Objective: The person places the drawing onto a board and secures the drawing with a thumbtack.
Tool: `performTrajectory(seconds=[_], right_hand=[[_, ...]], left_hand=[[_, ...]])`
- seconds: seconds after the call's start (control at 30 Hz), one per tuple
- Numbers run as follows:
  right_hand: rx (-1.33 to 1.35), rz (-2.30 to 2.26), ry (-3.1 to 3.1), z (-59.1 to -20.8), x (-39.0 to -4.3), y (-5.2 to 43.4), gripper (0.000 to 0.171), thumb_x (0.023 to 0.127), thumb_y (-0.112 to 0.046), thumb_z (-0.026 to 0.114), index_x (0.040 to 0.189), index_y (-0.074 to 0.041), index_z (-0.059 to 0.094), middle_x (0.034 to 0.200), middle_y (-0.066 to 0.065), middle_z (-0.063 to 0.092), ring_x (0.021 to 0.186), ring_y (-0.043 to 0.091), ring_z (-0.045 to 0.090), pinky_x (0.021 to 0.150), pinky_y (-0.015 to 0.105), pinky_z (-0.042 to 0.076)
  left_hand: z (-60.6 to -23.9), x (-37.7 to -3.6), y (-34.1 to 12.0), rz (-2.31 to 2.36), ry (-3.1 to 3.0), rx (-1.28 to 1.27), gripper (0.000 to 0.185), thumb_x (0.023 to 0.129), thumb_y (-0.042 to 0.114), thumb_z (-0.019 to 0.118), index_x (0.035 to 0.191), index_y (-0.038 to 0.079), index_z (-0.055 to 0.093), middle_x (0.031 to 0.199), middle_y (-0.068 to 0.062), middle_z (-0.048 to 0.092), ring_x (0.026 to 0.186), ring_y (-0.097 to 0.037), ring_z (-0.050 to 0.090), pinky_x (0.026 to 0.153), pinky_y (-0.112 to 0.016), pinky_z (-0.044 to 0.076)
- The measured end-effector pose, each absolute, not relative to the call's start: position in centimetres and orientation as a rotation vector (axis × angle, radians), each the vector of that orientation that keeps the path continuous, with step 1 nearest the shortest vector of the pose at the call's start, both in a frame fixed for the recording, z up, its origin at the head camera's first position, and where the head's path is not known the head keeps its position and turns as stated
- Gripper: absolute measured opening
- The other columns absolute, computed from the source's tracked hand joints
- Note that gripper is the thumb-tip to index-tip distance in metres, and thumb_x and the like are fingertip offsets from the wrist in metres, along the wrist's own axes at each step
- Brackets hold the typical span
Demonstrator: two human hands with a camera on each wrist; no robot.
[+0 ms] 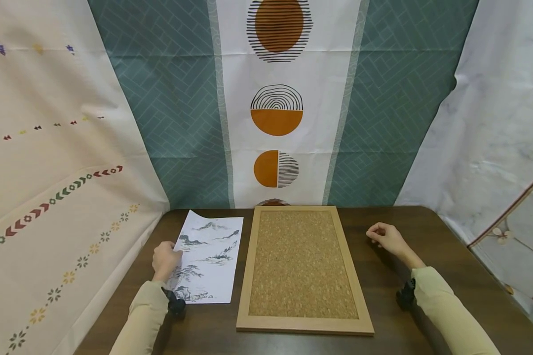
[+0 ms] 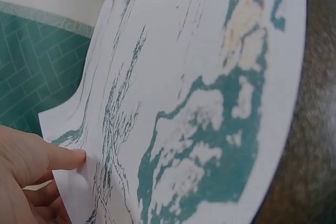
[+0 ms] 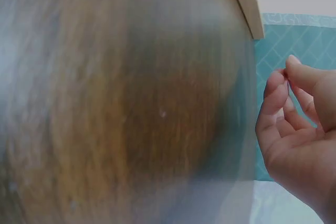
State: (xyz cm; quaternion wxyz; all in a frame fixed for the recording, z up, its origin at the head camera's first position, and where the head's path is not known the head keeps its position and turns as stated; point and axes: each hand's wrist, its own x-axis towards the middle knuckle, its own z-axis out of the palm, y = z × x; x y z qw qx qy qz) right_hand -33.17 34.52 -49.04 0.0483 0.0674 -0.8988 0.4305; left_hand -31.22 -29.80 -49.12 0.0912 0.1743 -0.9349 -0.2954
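Left hand (image 1: 165, 260) pinches left edge of white paper sheet printed with ink mountain landscape (image 1: 208, 262); thumb on top, fingers under, edge lifted slightly off dark brown wooden table (image 1: 431, 236). Right hand (image 1: 385, 237) hovers over table, fingers loosely curled, fingertips together, whether anything is pinched cannot tell. Judgement: keep grip light, lift sheet flat, avoid creasing curled far corner. Sheet lies just left of wood-framed cork board (image 1: 303, 266), well apart from right hand.
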Motion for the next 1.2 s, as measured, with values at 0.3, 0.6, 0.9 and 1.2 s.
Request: performTrajectory(seconds=[0.3, 0.6, 0.9, 1.2], right_hand=[[0.107, 1.755, -2.590, -48.8, -32.8, 34.4, 0.037, 0.096, -0.026, 0.060, 0.112, 0.007, 0.052, 0.086, 0.000, 0.062, 0.074, 0.003, 0.058, 0.062, 0.022, 0.052], [0.074, 2.090, -2.425, -49.3, -33.1, 34.6, 0.032, 0.101, -0.025, 0.050, 0.113, 0.004, 0.053, 0.087, -0.010, 0.058, 0.077, -0.001, 0.056, 0.068, 0.015, 0.051], [0.007, 2.338, -2.242, -49.1, -33.3, 34.3, 0.027, 0.102, -0.025, 0.043, 0.115, -0.002, 0.050, 0.089, -0.010, 0.058, 0.078, 0.001, 0.056, 0.070, 0.015, 0.051], [-0.084, 2.416, -2.206, -48.9, -33.2, 34.0, 0.026, 0.104, -0.025, 0.039, 0.114, -0.003, 0.048, 0.087, -0.009, 0.056, 0.076, 0.001, 0.054, 0.069, 0.016, 0.050]], left_hand=[[-48.9, -31.3, -30.7, -0.914, -2.816, 0.466, 0.030, 0.091, 0.015, 0.054, 0.111, -0.005, 0.063, 0.107, -0.030, 0.064, 0.092, -0.047, 0.062, 0.064, -0.052, 0.048], [-48.5, -31.0, -31.8, -0.992, -2.710, 0.255, 0.027, 0.092, 0.006, 0.051, 0.108, -0.012, 0.063, 0.098, -0.030, 0.067, 0.090, -0.043, 0.062, 0.077, -0.052, 0.047], [-48.4, -30.9, -32.6, -1.080, -2.667, 0.337, 0.031, 0.095, 0.009, 0.051, 0.115, -0.013, 0.061, 0.106, -0.032, 0.066, 0.098, -0.045, 0.061, 0.082, -0.051, 0.047], [-48.8, -30.7, -32.8, -1.154, -2.648, 0.438, 0.036, 0.096, 0.013, 0.050, 0.120, -0.012, 0.058, 0.114, -0.031, 0.064, 0.109, -0.047, 0.058, 0.094, -0.053, 0.043]])
